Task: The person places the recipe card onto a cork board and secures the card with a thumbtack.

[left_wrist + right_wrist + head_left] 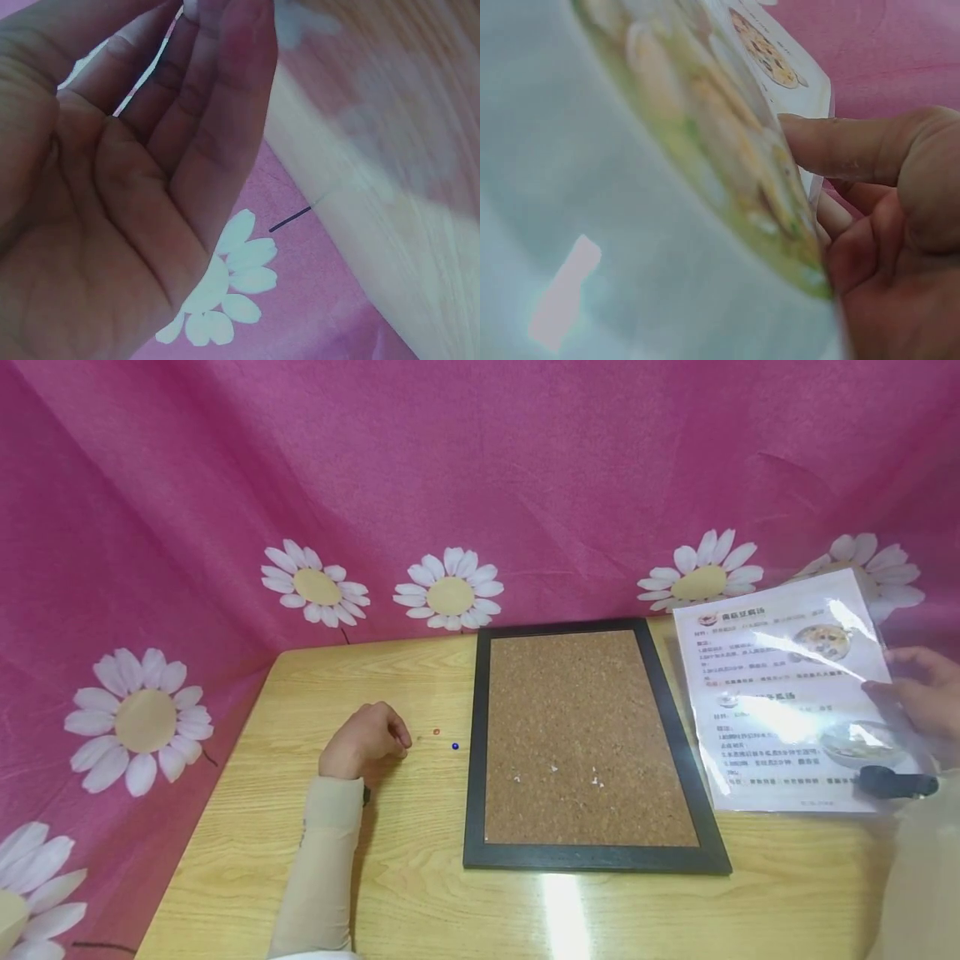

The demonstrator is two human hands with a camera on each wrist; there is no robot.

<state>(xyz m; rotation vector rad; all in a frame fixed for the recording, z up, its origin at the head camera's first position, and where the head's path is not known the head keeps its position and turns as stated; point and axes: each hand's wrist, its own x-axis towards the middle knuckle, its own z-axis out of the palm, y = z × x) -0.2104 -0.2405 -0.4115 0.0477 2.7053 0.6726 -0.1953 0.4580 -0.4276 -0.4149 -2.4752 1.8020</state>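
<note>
At the right, my right hand [924, 692] pinches the right edge of a laminated recipe sheet [765, 718], tilted up beside a framed corkboard [585, 710]. In the right wrist view the thumb [847, 150] lies on the sheet's printed face, the other fingers behind it. Left of the board, my left hand [367, 739] rests low at the table with loosely curled fingers. Close to its fingertips are a small red piece [437, 732] and a small round blue piece [455, 746]. The palm shows bare in the left wrist view; its fingertips are partly cut off.
The corkboard has a black frame and several small white bits [554, 768] on its lower half. Under everything is a light wooden table [405, 860]. A pink curtain [480, 460] with daisies hangs behind and to the left.
</note>
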